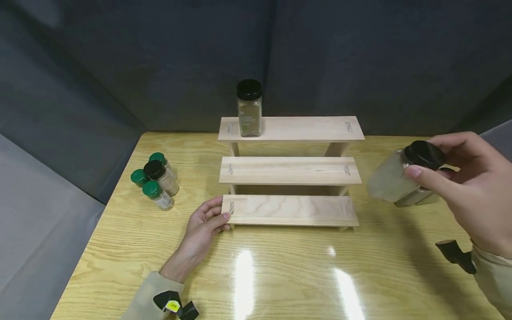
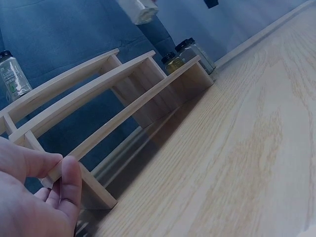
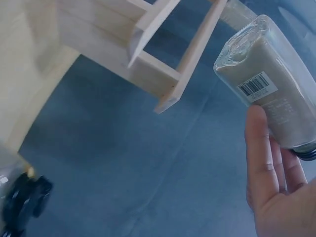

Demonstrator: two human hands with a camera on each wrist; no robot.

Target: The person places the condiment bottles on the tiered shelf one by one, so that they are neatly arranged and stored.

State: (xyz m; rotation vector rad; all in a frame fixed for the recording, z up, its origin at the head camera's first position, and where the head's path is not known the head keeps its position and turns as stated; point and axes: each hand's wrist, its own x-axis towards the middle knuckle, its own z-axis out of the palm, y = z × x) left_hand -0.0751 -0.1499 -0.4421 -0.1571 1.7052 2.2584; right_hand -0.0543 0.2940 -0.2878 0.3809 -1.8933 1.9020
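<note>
Head view: right hand clamps its grip on a tilted pale spice jar above the worktop, right of the stepped wooden rack. Left wrist view: left hand, fingers straight, touches the rack's lowest step. Right wrist view: jar held aloft.

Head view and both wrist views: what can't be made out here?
- Label text on the black-lidded glass jar of pale powder: too small, right wrist view.
- Its lid: cut off by the edge; the right hand covers part in the head view.
- Left hand: cropped, left wrist view.
- Green-lidded spice jars: labels too small.
</note>
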